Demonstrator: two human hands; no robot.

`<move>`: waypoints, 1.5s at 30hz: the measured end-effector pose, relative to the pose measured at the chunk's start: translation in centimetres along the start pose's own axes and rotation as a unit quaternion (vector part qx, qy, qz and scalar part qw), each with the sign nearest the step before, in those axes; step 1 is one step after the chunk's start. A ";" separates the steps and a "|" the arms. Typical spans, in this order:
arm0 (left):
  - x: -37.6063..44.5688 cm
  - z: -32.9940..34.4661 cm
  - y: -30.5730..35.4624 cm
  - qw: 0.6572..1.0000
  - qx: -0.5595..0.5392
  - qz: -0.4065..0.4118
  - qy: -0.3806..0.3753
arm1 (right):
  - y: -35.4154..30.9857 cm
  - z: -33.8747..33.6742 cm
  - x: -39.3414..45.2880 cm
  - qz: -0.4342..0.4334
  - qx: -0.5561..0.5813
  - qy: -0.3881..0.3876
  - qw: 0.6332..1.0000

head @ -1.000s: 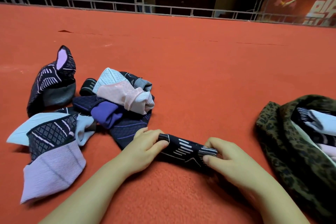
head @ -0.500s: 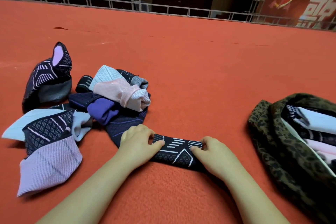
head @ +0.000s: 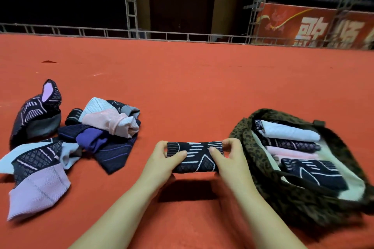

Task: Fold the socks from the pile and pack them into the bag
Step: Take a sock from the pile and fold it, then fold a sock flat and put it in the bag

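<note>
Head view: the left hand (head: 162, 159) and right hand (head: 228, 157) each pinch one end of a folded black sock (head: 195, 157), thumbs on top and fingers curled beneath. It sits lifted just off the red surface (head: 202, 87), with its shadow below. The sock looks light, soft and floppy; a fold like this would likely spring open if released, so gripping both ends seems the sensible hold. The leopard-print bag (head: 253, 143) lies open just beside the right hand, at 3 o'clock from the sock, with a row of folded socks (head: 291, 143) already inside. The bag's rim nearest the hand may sag and catch the bundle. At 9 o'clock lies the unfolded pile (head: 97, 133), well apart. A metal railing (head: 182, 36) borders the far edge at 12 o'clock.
</note>
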State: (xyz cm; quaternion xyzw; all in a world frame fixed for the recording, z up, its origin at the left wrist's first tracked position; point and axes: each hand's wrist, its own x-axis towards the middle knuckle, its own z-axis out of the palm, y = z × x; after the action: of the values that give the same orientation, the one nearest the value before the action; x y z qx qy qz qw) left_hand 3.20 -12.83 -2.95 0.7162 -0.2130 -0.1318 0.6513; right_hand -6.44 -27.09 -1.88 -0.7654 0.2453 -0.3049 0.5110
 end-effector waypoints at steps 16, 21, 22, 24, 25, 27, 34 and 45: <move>0.3 21.3 9.1 0.979 0.102 0.060 -0.165 | 1.7 -24.4 3.6 -0.034 -0.172 0.156 0.972; 0.9 21.9 7.1 0.910 0.357 0.107 -0.183 | 4.0 -25.2 3.5 -0.031 -0.281 0.042 0.958; 0.9 21.8 6.8 0.899 0.380 0.105 -0.192 | 4.4 -25.3 3.4 -0.022 -0.296 0.019 0.955; 1.1 21.5 6.3 0.890 0.395 0.096 -0.206 | 4.9 -25.6 3.5 -0.001 -0.327 -0.014 0.945; 1.4 21.5 6.2 0.890 0.391 0.094 -0.212 | 5.1 -25.6 3.6 0.006 -0.344 -0.031 0.938; 2.0 21.5 5.9 0.899 0.371 0.096 -0.213 | 5.4 -25.1 4.1 0.006 -0.335 -0.055 0.940; 2.9 20.9 5.4 0.957 0.228 0.079 -0.161 | 4.1 -23.4 4.6 0.015 -0.458 0.046 0.888; 4.0 6.5 2.2 0.976 0.164 0.065 -0.124 | -2.2 -8.5 4.4 -0.154 -0.291 -0.034 0.944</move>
State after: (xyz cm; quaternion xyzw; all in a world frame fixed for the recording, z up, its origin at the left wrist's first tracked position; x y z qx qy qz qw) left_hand 3.39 -20.53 -1.19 0.7761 -0.3570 -0.1397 0.5008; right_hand -9.40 -34.71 3.60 -0.9189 0.1853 -0.2688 0.2212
